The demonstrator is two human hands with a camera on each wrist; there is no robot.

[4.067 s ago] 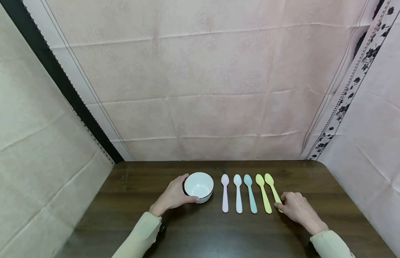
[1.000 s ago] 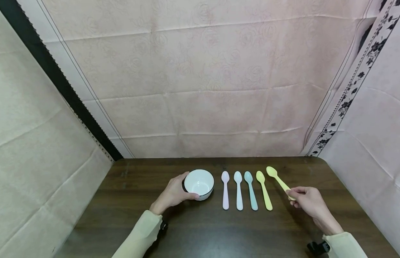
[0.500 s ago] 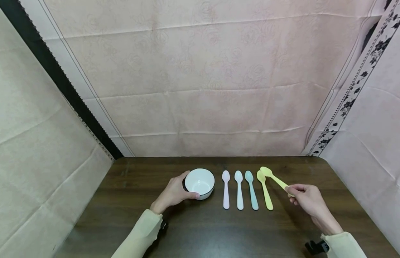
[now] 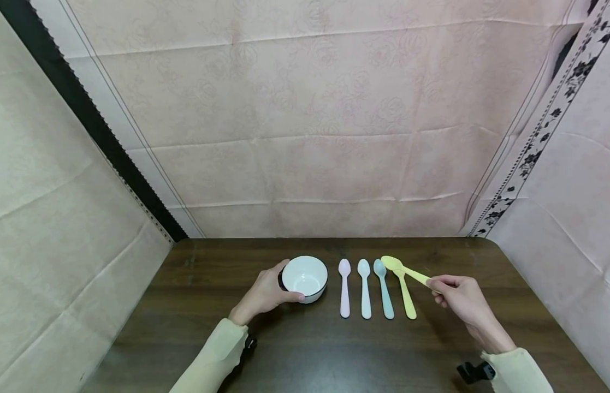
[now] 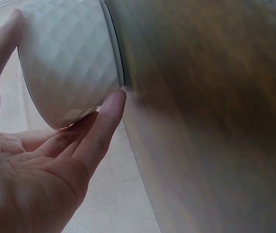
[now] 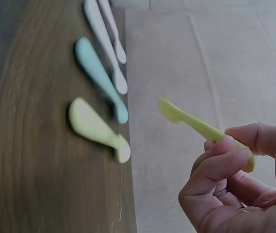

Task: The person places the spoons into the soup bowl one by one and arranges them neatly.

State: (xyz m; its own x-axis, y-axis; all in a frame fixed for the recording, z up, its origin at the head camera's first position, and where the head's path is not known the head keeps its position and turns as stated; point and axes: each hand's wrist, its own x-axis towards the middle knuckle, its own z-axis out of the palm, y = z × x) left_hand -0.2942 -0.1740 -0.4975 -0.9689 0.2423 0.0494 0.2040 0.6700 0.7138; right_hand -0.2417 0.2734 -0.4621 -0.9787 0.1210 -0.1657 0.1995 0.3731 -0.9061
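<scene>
Yellow spoon [image 6: 198, 125] raised off the desk [image 4: 359, 352] at the row's right end, handle pinched between thumb and fingers of the right hand [image 4: 463, 299]; I judge a slack pinch could drop it onto the second yellow spoon [image 4: 407, 297], a low leftward sweep skew the teal spoon [image 4: 385, 289]. Left hand [image 4: 267, 295], half-curled, grips the bowl [image 5: 72, 53], which lopsided pressure could skid. Far desk edge near the spoon heads; I read more room rightward and nearside.

One white bowl [image 4: 305, 277], two yellow spoons [image 4: 407, 297] [image 4: 415, 275], one teal spoon [image 4: 386, 297], two pale spoons [image 4: 344, 295] [image 4: 366, 295]
</scene>
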